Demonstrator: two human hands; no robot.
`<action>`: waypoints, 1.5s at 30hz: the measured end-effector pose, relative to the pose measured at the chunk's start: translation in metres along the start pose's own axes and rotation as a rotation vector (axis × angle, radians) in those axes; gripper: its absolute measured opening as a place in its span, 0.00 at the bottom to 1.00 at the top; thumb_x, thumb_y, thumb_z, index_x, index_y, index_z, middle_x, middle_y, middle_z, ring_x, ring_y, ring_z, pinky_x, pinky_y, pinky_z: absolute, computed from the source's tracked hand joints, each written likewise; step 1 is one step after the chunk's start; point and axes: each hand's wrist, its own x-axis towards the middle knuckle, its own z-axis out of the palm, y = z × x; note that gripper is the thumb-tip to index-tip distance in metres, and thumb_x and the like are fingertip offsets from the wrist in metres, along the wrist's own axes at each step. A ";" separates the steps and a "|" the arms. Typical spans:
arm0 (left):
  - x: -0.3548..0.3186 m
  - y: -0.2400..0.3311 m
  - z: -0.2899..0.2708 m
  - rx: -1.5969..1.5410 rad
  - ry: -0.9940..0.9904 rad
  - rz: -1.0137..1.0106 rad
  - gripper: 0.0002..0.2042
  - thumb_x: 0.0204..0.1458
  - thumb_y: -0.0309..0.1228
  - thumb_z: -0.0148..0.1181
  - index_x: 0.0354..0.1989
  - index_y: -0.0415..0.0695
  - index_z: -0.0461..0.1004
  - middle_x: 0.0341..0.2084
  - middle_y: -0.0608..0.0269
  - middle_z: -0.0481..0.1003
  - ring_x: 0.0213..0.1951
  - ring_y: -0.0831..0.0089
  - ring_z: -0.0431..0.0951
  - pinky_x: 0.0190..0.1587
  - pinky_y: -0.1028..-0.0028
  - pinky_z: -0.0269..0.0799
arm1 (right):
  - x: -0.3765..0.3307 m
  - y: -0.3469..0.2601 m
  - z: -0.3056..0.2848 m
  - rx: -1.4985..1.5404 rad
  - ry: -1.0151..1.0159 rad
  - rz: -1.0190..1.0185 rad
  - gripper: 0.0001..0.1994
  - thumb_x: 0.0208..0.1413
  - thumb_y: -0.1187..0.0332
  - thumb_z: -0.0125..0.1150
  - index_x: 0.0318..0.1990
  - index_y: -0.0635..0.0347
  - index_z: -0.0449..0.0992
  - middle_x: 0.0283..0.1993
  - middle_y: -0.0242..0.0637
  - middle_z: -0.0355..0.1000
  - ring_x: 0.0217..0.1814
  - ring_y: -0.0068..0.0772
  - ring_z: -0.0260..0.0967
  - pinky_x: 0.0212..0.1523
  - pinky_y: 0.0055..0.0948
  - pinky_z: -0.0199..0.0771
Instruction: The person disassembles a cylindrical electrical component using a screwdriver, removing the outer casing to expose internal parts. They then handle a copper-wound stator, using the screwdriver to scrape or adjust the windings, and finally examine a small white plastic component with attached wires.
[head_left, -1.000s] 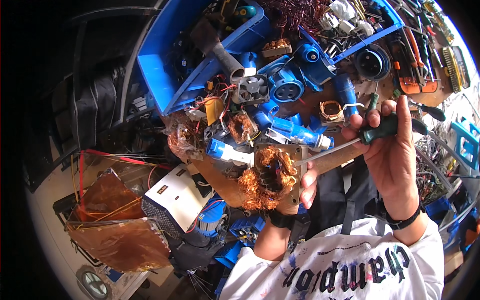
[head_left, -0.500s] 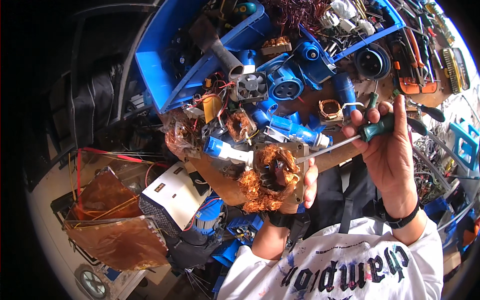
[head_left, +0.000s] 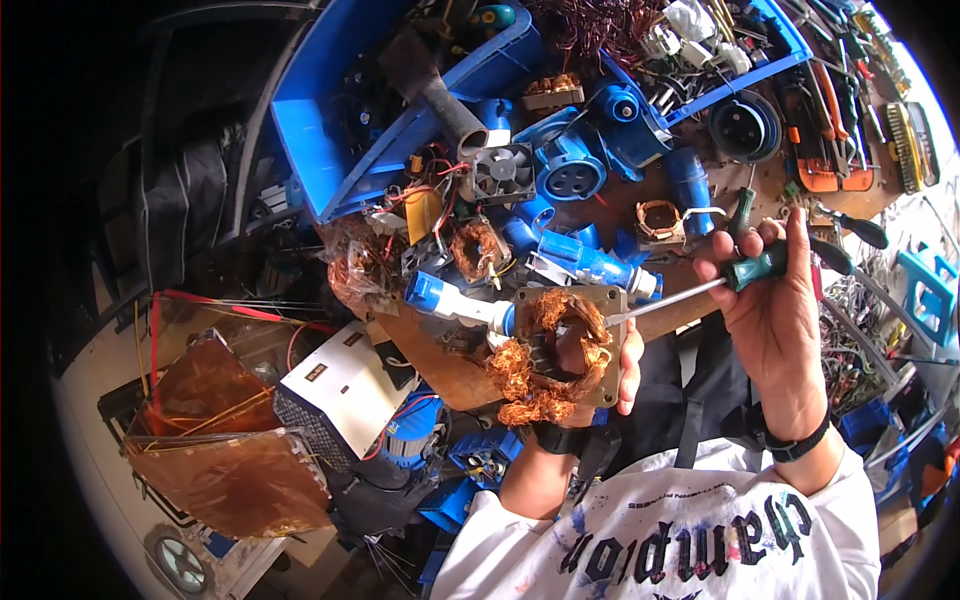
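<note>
"Where's that wound core (head_left: 592,362) on your feed?"

"Just off centre, about 4 o'clock. My left grip (head_left: 630,368) is curled around its edge, mostly hidden. Right grip (head_left: 770,310) is closed on a green screwdriver (head_left: 757,269) at the core's 2 o'clock, tip by the windings (head_left: 512,368)."

"Which step's that?"

"Picking at the windings, I reckon. Next probably wants a steady core. Beyond, 11 o'clock: small fan (head_left: 502,174) on the cluttered surface (head_left: 440,368)."

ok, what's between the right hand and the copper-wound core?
The screwdriver's metal shaft, slanting from its green handle in the right hand toward the copper-wound core. Head view; tip contact unclear.
</note>
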 end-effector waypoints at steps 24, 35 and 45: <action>0.021 0.001 0.043 0.532 0.464 0.311 0.48 0.43 0.71 0.52 0.65 0.44 0.57 0.57 0.48 0.66 0.59 0.48 0.66 0.58 0.48 0.67 | -0.009 -0.047 -0.016 -0.324 -0.250 -0.445 0.23 0.66 0.46 0.39 0.46 0.58 0.70 0.47 0.43 0.71 0.53 0.42 0.69 0.41 0.32 0.74; 0.053 -0.005 0.058 0.325 0.622 0.433 0.42 0.46 0.65 0.57 0.60 0.43 0.62 0.59 0.53 0.63 0.66 0.50 0.56 0.63 0.39 0.54 | -0.016 -0.033 -0.021 -0.324 -0.198 -0.445 0.23 0.66 0.45 0.38 0.44 0.58 0.68 0.45 0.41 0.70 0.53 0.45 0.69 0.49 0.36 0.75; 0.060 -0.011 0.056 0.295 0.695 0.491 0.35 0.48 0.62 0.58 0.57 0.49 0.66 0.55 0.59 0.68 0.60 0.61 0.65 0.61 0.50 0.61 | -0.016 -0.025 -0.022 -0.367 -0.304 -0.477 0.23 0.64 0.46 0.43 0.46 0.58 0.67 0.48 0.42 0.67 0.55 0.44 0.67 0.51 0.38 0.75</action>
